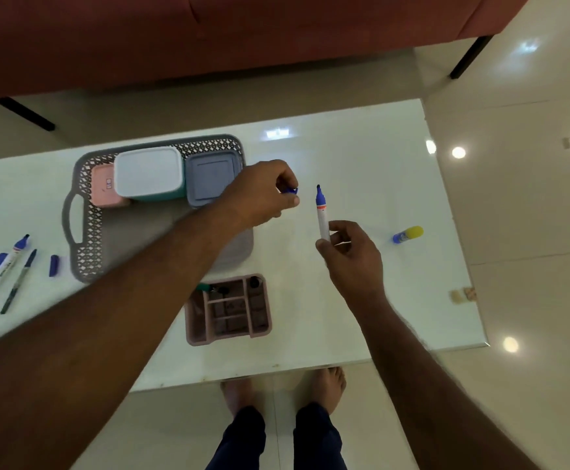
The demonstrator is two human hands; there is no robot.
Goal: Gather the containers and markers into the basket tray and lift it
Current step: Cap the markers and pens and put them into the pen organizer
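Item: grey perforated plastic basket tray (pixel 83 232) on the white glossy table (pixel 361 171), holding a pink box (pixel 105 189), a white-lidded teal container (pixel 148 174) and a grey-blue lidded container (pixel 209 179). I see my left hand (pixel 263 195) pinching a small blue marker cap (pixel 291 190); my right hand (pixel 351 252) grips an uncapped blue-and-white marker (pixel 322 213) upright (tip up). Two more markers (pixel 10 262) lie left of the tray.

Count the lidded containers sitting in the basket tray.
3, side by side along the far end of the basket tray: a pink container nearest the handle, a white-lidded teal container in the middle, a grey container partly behind the left hand.
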